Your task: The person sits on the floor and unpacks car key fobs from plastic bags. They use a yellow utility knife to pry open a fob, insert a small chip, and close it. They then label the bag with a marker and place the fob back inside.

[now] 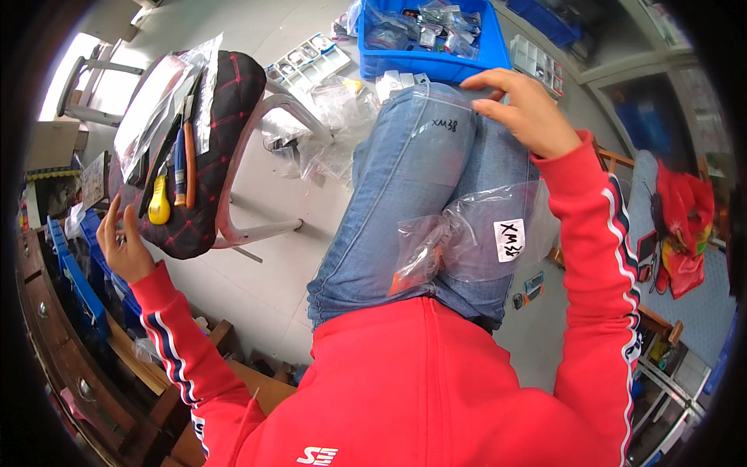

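My left hand, fingers apart and with nothing in it, is beside the checked seat cushion on the left. On that cushion lie a yellow-handled tool, a tool with blue and orange handles and clear plastic bags. My right hand hovers at my knees, thumb and fingers spread. Its fingertips are near the upper edge of a flat clear bag with dark handwriting, lying on my thigh; whether they touch it I cannot tell. A larger clear bag with a white label rests crumpled in my lap.
Beyond my knees stands a blue bin full of small bagged parts. Compartment trays and loose plastic bags lie on the floor around it. Wooden drawers line the left; a red bag lies at the right.
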